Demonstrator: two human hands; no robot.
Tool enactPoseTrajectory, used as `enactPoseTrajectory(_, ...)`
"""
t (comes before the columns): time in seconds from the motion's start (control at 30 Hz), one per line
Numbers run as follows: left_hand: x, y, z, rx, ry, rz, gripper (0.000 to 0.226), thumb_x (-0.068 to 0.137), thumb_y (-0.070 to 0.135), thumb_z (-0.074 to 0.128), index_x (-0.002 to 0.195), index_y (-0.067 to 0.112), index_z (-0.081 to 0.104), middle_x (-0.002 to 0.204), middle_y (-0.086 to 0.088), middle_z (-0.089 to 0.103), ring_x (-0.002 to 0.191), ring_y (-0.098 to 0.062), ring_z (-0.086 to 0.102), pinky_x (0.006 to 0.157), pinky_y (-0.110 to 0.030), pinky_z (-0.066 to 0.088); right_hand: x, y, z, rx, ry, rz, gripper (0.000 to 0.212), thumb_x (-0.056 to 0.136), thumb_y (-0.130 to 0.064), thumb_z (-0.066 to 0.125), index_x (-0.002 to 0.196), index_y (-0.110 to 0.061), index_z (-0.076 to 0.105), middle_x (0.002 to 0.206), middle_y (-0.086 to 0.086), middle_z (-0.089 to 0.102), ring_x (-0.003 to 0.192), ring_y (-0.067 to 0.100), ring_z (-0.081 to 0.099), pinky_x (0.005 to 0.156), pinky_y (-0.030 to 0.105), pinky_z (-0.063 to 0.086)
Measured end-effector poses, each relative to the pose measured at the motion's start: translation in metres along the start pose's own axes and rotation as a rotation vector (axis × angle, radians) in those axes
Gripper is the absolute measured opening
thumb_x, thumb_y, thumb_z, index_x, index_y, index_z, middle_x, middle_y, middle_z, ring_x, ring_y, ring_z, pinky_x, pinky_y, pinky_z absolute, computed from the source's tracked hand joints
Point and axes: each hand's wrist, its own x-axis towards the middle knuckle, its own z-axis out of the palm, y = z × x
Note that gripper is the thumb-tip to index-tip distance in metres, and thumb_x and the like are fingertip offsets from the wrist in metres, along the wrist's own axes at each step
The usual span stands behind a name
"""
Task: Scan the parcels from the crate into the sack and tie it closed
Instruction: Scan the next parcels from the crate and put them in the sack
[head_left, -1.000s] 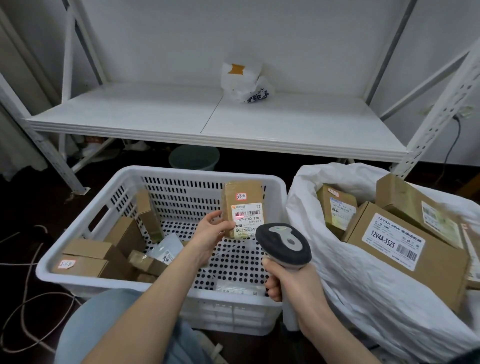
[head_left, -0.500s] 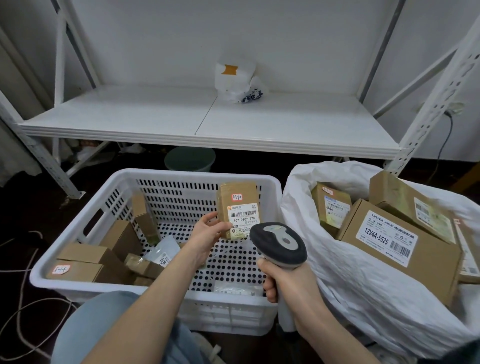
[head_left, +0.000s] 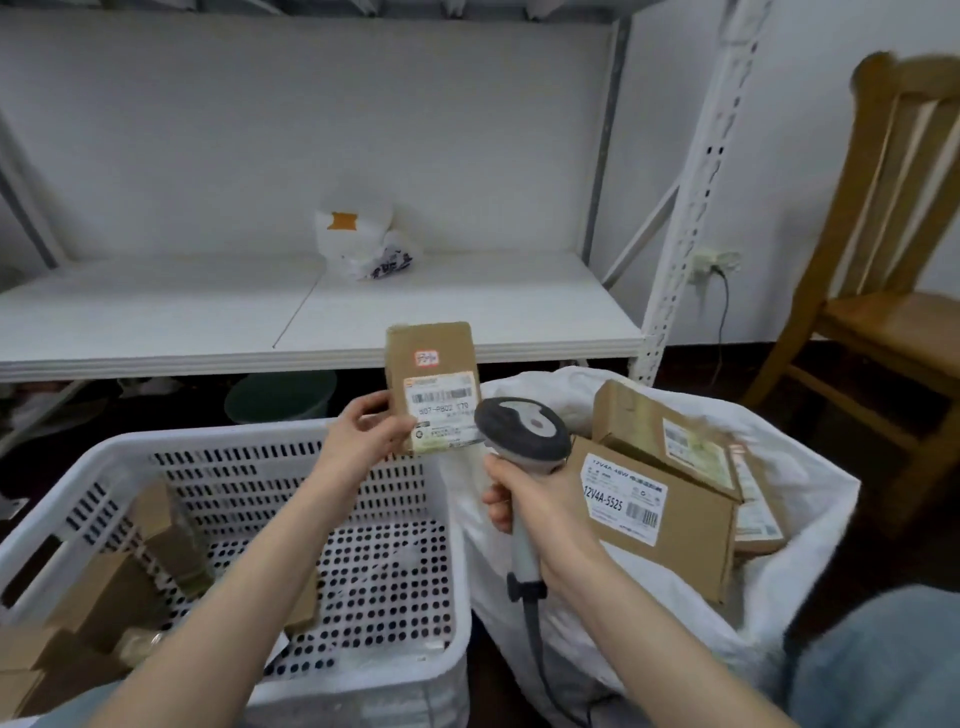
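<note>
While right fingers wrap the scanner, left fingers pinch a labelled brown parcel upright.

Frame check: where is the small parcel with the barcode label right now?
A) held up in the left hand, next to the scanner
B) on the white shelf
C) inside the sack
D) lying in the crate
A: the left hand grips the small parcel by its lower left edge, above the crate rim, while the right hand holds the scanner beside the label.
</note>
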Motion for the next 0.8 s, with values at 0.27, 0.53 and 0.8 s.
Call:
enactPoseTrajectory(0.27, 0.044, 0.011, 0.123, 0.488, -0.169, -0.015, 0.047, 0.077, 0.028, 0.069, 0.121, 0.012, 0.062, 0.096, -0.006, 0.069, 0.08, -0.016, 0.066, 0.072, -0.027, 0.055, 0.026, -0.019, -0.081, 0.04, 0.164, -0.029, 0.014, 0.084, -0.014, 0.072, 0.085, -0.001, 0.069, 0.061, 0.008, 0.066, 0.052, 0.016, 0.058, 0.054, 0.027, 0.048)
enactPoseTrajectory(0.53, 0.047, -0.011, 0.154, 0.948, -0.23, 0.24, 0.041, 0.093, 0.027, 0.057, 0.134, 0.024, 0.055, 0.125, 0.002, 0.064, 0.111, -0.017, 0.06, 0.09, -0.032, 0.049, 0.043, 0.002, -0.109, 0.095, 0.26, 0.064, 0.018, 0.086, -0.015, 0.07, 0.072, -0.003, 0.067, 0.063, 0.011, 0.067, 0.053, 0.018, 0.058, 0.058, 0.028, 0.05)
enactPoseTrajectory(0.8, 0.03, -0.003, 0.111, 0.547, -0.281, 0.15, 0.035, 0.091, 0.018, 0.064, 0.126, 0.013, 0.06, 0.119, -0.002, 0.064, 0.099, -0.016, 0.064, 0.084, -0.029, 0.055, 0.037, -0.002, -0.073, 0.108, 0.144, 0.033, 0.017, 0.085, -0.018, 0.071, 0.081, -0.002, 0.068, 0.063, 0.009, 0.067, 0.051, 0.014, 0.058, 0.055, 0.024, 0.051)
